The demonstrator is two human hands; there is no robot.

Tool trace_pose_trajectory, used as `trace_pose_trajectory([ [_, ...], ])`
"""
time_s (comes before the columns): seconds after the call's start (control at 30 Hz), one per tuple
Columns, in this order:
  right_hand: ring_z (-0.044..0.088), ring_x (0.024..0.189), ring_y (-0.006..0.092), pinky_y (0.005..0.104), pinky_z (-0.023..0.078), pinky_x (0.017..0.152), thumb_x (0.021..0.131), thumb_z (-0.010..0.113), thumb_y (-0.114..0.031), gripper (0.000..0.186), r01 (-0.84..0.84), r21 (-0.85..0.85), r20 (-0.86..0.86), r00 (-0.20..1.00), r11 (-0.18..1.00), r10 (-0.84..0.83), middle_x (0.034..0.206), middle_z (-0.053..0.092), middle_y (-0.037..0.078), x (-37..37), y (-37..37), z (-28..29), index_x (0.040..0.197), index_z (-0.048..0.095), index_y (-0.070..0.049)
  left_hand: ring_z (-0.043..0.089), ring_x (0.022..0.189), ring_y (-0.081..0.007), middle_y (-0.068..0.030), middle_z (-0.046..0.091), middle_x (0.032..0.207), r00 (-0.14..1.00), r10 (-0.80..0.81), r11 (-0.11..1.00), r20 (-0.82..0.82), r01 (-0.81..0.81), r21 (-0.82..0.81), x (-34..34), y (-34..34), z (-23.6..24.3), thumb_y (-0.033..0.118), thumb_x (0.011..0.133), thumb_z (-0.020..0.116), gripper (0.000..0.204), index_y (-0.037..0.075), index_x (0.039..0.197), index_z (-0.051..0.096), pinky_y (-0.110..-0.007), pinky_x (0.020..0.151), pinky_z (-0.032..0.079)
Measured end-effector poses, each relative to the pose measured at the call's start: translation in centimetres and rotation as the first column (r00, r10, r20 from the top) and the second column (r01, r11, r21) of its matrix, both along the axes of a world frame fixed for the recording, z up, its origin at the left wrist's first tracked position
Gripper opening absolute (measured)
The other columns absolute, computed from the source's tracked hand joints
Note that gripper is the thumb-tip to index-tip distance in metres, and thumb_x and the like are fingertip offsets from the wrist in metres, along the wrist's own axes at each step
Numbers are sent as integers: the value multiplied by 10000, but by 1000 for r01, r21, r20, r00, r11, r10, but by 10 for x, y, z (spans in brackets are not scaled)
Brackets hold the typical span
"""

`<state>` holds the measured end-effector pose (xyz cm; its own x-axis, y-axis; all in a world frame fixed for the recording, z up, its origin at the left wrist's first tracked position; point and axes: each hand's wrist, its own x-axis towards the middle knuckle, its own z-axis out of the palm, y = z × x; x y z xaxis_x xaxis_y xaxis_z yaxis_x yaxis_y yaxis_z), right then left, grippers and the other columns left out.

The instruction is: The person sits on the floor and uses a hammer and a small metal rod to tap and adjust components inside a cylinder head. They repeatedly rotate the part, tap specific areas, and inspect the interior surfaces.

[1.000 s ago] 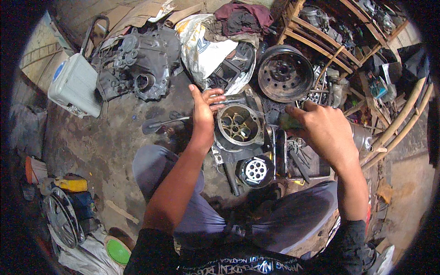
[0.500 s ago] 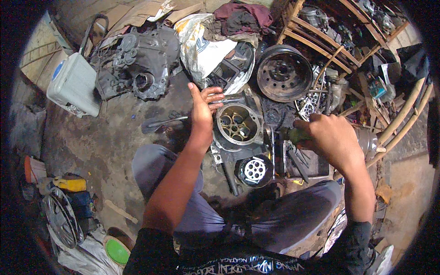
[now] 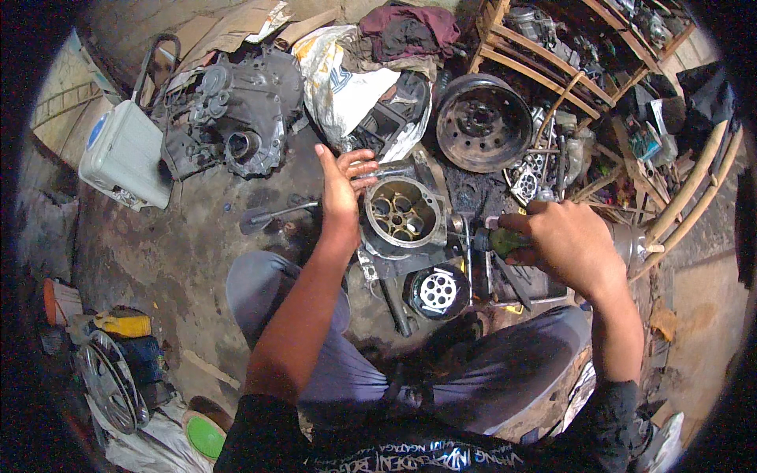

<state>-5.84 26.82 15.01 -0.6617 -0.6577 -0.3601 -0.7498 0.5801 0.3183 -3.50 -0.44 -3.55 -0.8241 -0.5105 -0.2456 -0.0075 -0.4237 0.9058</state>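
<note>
My right hand [image 3: 564, 236] is closed around a small greenish bottle-like thing [image 3: 511, 241] with a dark end, held tilted to the left. That dark end is just right of a round metal housing [image 3: 398, 243], whose open top shows a ring of brass-coloured bores. My left hand [image 3: 342, 189] is at the housing's left rim with its fingers spread and nothing in it. I cannot tell whether it touches the metal. In front of the housing, a silvery disc with round holes [image 3: 438, 291] lies in a black round container. A dark bar-like tool [image 3: 394, 303] lies beside it.
A tray [image 3: 544, 299] with tools sits below my right hand. Behind are a wheel rim [image 3: 482, 122], a white sack [image 3: 347, 91] and a large gearbox casing [image 3: 244, 110]. At left stands a grey plastic container [image 3: 126, 154]; at right, a wooden rack [image 3: 544, 55] and bent poles [image 3: 686, 197].
My right hand has turned slightly, bringing the greenish thing left and a little down, nearer the housing; its dark end now shows. My left hand stays open beside the rim.
</note>
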Motion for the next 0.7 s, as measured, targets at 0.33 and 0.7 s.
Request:
trace_pose_trajectory([
  [0.33,673,1118,414,463,534,966,866,785,-326,540,155,-604,387,915,782,118,1212,702,211,-15,66,-60,1270,649,5,587,1167,-291,-162,662,1195,893,107,685,-438,-385,-619,28,23,28,356,1091,228,553,1,1195,639,-409,996,448],
  [0.7,613,1267,339,411,456,1075,870,789,-145,556,519,-764,491,853,384,-175,1334,651,224,-9,178,-199,1367,586,2,628,1072,-301,-84,672,1083,559,-794,184,-240,-156,-971,90,145,-28,319,877,716,264,122,1052,724,-463,940,500],
])
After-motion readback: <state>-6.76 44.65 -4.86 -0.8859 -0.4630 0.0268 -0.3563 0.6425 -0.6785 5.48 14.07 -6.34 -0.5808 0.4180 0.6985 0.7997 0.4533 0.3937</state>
